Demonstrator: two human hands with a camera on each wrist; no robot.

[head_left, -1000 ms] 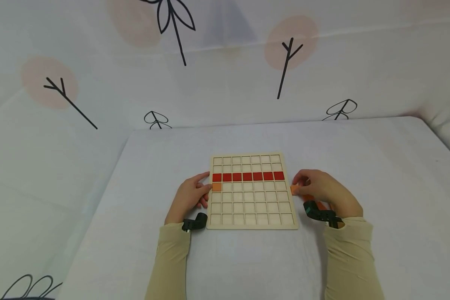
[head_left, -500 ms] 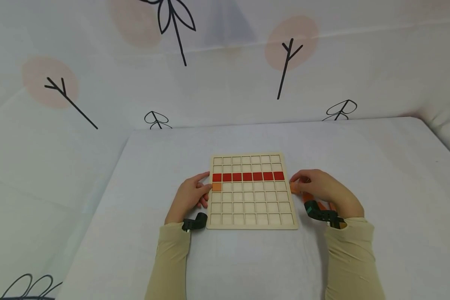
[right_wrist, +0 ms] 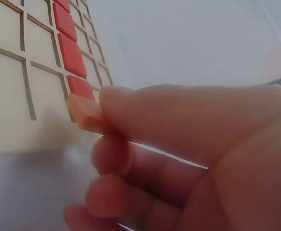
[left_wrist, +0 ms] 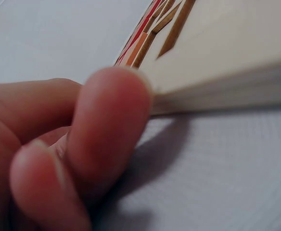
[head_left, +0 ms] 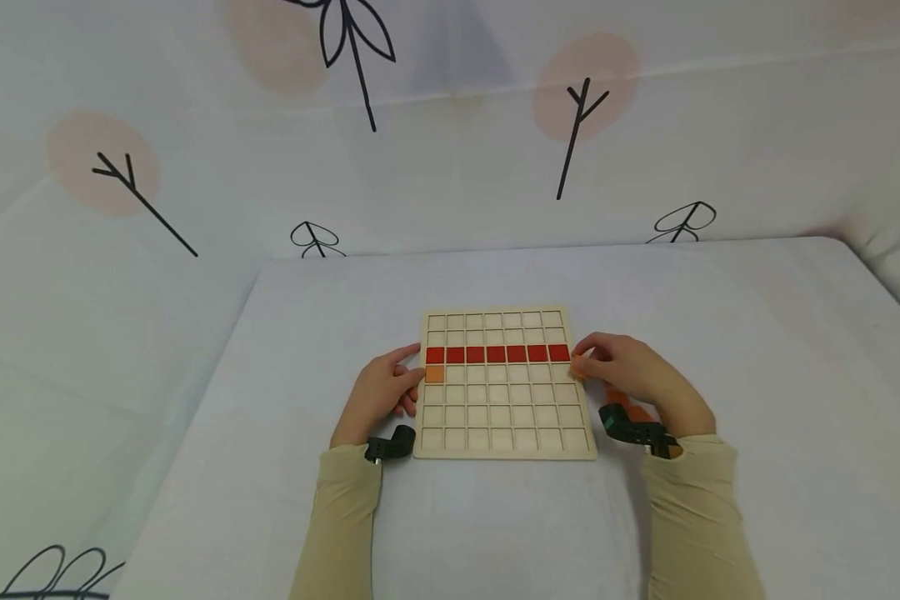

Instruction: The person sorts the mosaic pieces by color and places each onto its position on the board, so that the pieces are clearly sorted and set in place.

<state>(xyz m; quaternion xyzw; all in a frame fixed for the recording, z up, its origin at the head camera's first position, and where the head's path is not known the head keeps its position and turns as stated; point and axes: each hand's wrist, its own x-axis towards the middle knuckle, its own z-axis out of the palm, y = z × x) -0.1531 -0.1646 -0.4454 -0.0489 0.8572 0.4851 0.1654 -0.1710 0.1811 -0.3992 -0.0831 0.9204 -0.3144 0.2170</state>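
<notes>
A pale wooden grid board (head_left: pixel 506 452) lies flat on the cloth, with a full row of red tiles (head_left: pixel 476 355). Below that row, one orange tile (head_left: pixel 435 374) fills the leftmost cell. My left hand (head_left: pixel 377 390) rests at the board's left side, its thumb and index fingertips touching the edge. In the left wrist view, fingertips (left_wrist: pixel 109 115) press near the board's side. Over the board's right edge, my right hand (head_left: pixel 630 371) pinches another orange tile (right_wrist: pixel 86 114) between thumb and fingers. That tile is tilted above the edge, close to the last red tile (right_wrist: pixel 80 87).
Several orange tiles (head_left: pixel 630 407) lie on the white cloth (head_left: pixel 510 533) under the right hand, partly hidden by it and the wrist camera (head_left: pixel 630 427). A printed fabric backdrop (head_left: pixel 457 167) rises behind the table.
My right hand has moved left and slightly away from me, carrying the orange tile from beside the board to over its right edge. My left hand has stayed in place.
</notes>
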